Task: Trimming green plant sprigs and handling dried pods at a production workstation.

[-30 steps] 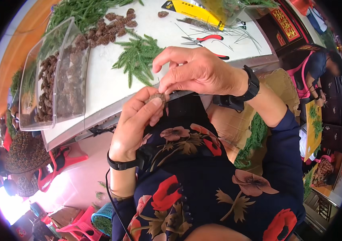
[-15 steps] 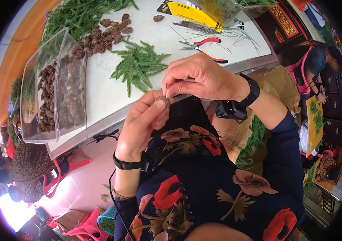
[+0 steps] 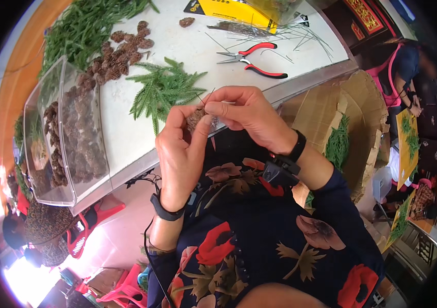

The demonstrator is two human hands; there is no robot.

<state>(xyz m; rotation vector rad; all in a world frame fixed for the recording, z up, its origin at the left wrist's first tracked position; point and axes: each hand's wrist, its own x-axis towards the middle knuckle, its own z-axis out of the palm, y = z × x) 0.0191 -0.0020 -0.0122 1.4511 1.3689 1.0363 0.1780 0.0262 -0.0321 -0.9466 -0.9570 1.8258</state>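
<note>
Pinecone (image 3: 196,117) pinched in left hand (image 3: 180,156) fingertips while right hand (image 3: 249,115) pinches thin wire (image 3: 205,97) onto it; wiring step, next likely needs tight twisting.

Both hands (image 3: 213,131) raised, fingertips pinched together

Brown scaly pine cones (image 3: 126,51) and green needle sprigs (image 3: 164,90) lie on the white worktop (image 3: 187,56) by red-handled metal pliers (image 3: 252,56), a yellow package (image 3: 229,7) at the far edge, and a dark garment with red poppy print (image 3: 259,246) near.
</note>
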